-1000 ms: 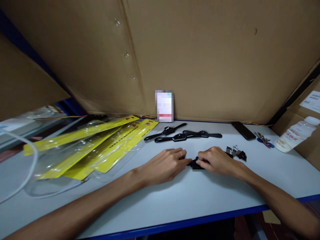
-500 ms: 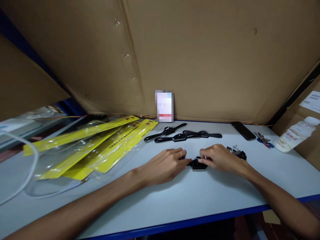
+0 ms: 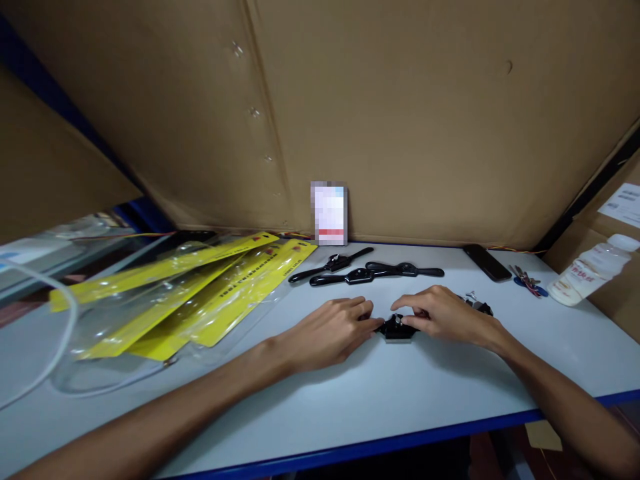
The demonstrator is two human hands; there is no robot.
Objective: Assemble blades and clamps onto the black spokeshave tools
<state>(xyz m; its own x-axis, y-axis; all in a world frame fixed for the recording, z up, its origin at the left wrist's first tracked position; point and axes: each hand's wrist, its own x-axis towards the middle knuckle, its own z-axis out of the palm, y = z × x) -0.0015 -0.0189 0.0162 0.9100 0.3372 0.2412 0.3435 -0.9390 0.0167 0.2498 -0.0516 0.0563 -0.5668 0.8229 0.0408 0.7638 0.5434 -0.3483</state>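
A black spokeshave (image 3: 399, 331) rests on the table between my hands, its blade edge toward me and a silver thumbscrew (image 3: 398, 319) on its body. My left hand (image 3: 345, 327) is closed around its left handle, which the fingers mostly hide. At the thumbscrew, my right hand (image 3: 443, 317) has thumb and index finger spread apart, the thumb tip close to the screw. Whether the thumb touches it I cannot tell. Farther back lie three more black spokeshaves: one tilted (image 3: 334, 263), one in the middle (image 3: 359, 275), one at right (image 3: 407, 269).
Yellow-carded clear plastic sleeves (image 3: 240, 293) spread over the left side, beside a white cable (image 3: 73, 333). Small metal and black parts (image 3: 481, 307) sit partly behind my right hand. A black phone (image 3: 487, 262), keys (image 3: 527, 281) and a white bottle (image 3: 583, 277) stand or lie at right.
My right index finger has lifted off the thumbscrew and away from the thumb, so the screw shows more. The left hand and spokeshave have stayed in place.
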